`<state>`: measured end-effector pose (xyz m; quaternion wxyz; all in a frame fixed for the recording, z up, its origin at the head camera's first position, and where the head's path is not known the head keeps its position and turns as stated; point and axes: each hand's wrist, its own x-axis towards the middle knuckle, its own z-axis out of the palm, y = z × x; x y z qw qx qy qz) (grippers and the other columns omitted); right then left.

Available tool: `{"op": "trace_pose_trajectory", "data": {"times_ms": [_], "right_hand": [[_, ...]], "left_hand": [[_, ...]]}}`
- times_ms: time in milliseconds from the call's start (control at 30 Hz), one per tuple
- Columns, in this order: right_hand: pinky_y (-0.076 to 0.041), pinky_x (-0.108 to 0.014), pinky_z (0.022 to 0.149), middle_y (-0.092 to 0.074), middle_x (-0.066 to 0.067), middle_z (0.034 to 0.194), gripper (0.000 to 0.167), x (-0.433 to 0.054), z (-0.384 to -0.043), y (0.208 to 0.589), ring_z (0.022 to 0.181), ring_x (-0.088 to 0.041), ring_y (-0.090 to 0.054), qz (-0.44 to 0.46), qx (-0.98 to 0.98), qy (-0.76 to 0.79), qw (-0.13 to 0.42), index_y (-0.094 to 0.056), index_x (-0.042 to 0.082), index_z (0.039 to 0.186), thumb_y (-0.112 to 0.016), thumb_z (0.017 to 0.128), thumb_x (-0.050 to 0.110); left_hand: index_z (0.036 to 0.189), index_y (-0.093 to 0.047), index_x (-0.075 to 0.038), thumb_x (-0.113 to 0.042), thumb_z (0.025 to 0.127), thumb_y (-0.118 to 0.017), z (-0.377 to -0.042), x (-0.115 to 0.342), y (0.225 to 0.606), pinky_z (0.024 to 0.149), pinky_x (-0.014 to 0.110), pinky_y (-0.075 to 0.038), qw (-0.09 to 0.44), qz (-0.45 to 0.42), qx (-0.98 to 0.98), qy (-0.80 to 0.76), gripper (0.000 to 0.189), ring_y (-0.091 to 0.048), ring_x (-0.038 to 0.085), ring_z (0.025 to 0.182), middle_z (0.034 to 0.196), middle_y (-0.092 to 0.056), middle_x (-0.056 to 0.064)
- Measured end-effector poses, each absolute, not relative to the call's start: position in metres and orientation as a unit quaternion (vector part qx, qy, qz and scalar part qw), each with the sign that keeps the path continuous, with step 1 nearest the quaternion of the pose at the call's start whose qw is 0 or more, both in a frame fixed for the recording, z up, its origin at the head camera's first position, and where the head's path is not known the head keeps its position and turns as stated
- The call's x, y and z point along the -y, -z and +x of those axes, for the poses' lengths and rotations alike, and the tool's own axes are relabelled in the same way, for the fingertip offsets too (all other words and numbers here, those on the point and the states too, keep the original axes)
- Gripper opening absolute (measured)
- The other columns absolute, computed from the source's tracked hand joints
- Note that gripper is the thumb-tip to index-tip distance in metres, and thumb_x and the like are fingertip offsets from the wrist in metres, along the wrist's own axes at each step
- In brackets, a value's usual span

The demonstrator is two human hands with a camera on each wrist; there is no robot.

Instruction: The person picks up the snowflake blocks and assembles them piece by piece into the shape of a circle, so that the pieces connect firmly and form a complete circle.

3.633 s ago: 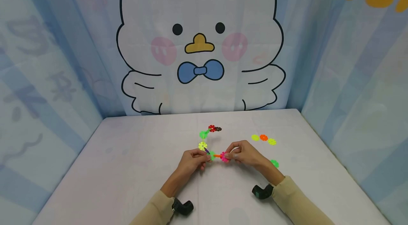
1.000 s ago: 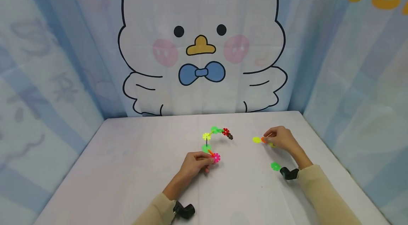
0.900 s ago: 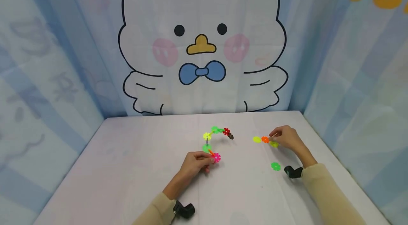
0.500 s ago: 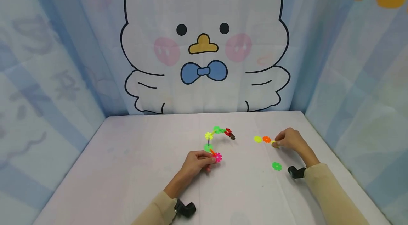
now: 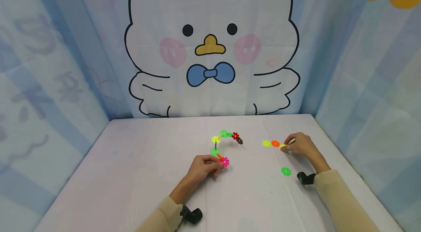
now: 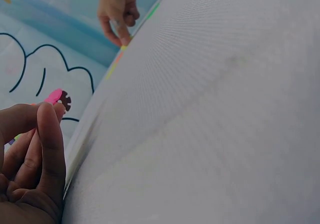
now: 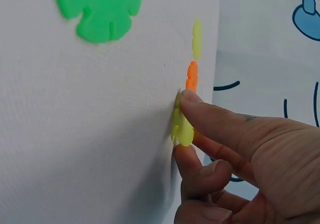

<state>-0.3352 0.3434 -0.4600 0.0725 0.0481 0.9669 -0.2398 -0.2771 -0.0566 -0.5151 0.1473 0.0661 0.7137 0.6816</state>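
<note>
My left hand (image 5: 203, 168) pinches the pink snowflake disc (image 5: 225, 162) between thumb and fingertips. From it runs a curved chain of interlocked discs: an orange one (image 5: 219, 156), a green disc (image 5: 215, 152), a dark one seen edge-on, a yellow disc (image 5: 215, 140), more green, then a red disc (image 5: 235, 136) and a brown disc (image 5: 240, 141) at the far end. Over on the right, my right hand (image 5: 300, 146) pinches a loose yellow disc (image 7: 183, 129), its edge tilted up between thumb and finger. Fingers partly cover this disc.
Left of the right hand, a yellow-green disc (image 5: 266, 143) and an orange disc (image 5: 275, 144) lie flat in a row. Nearer the person sits a loose green disc (image 5: 286, 171). A white cloth covers the table (image 5: 138, 173), with printed curtains on three sides.
My right hand has left the pink disc, passed over the orange disc and gone right to the end yellow disc, now pinched. My left hand has shifted its hold from the green disc to the pink one.
</note>
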Motion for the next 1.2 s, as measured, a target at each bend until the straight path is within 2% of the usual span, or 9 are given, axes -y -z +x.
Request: {"op": "trace_pose_trajectory", "data": {"times_ms": [400,500,567,733,933,1200], "right_hand": [[-0.055,-0.037,0.076,-0.073,-0.024,0.113,0.026,-0.345,-0.327,0.457,0.094,-0.032,-0.063,0.062,-0.963,0.257,0.058,-0.078,-0.002,0.111,-0.079,0.094,0.018],[-0.054,-0.033,0.071,-0.072,-0.023,0.111,0.025,-0.344,-0.324,0.455,0.088,-0.028,-0.062,0.064,-0.958,0.270,0.066,-0.077,0.000,0.113,-0.076,0.096,0.019],[-0.051,-0.030,0.066,-0.073,-0.018,0.105,0.026,-0.340,-0.321,0.452,0.080,-0.023,-0.061,0.061,-0.951,0.294,0.073,-0.076,0.001,0.114,-0.075,0.097,0.020],[-0.042,-0.026,0.054,-0.075,-0.006,0.090,0.031,-0.319,-0.309,0.445,0.061,-0.015,-0.056,0.004,-0.916,0.386,0.107,-0.073,0.000,0.117,-0.077,0.097,0.023],[-0.037,-0.022,0.048,-0.081,-0.014,0.090,0.026,-0.278,-0.298,0.451,0.053,-0.011,-0.054,-0.074,-0.877,0.451,0.146,-0.073,0.000,0.114,-0.077,0.098,0.020],[-0.034,-0.020,0.046,-0.081,-0.019,0.090,0.018,-0.230,-0.291,0.462,0.050,-0.012,-0.052,-0.141,-0.854,0.480,0.139,-0.075,0.003,0.106,-0.077,0.097,0.018]], "left_hand": [[0.107,-0.076,0.004,-0.015,0.095,-0.080,-0.276,0.057,0.514,0.064,0.020,-0.055,0.146,0.067,-0.710,-0.686,0.022,-0.064,0.008,0.061,0.086,-0.079,0.006],[0.107,-0.075,0.005,-0.014,0.095,-0.080,-0.277,0.056,0.514,0.064,0.021,-0.055,0.146,0.067,-0.708,-0.688,0.022,-0.064,0.008,0.061,0.086,-0.079,0.007],[0.107,-0.075,0.005,-0.013,0.095,-0.080,-0.277,0.056,0.514,0.063,0.020,-0.055,0.145,0.067,-0.708,-0.688,0.023,-0.064,0.007,0.060,0.086,-0.080,0.007],[0.107,-0.075,0.005,-0.014,0.095,-0.080,-0.277,0.056,0.513,0.063,0.021,-0.055,0.145,0.065,-0.709,-0.687,0.022,-0.064,0.008,0.060,0.086,-0.080,0.007],[0.105,-0.075,0.004,-0.013,0.094,-0.080,-0.277,0.057,0.514,0.063,0.021,-0.055,0.145,0.068,-0.706,-0.689,0.022,-0.064,0.007,0.060,0.084,-0.079,0.006],[0.106,-0.076,0.002,-0.017,0.095,-0.081,-0.278,0.056,0.513,0.064,0.021,-0.055,0.152,0.057,-0.708,-0.688,0.024,-0.065,0.008,0.061,0.087,-0.081,0.007]]}}
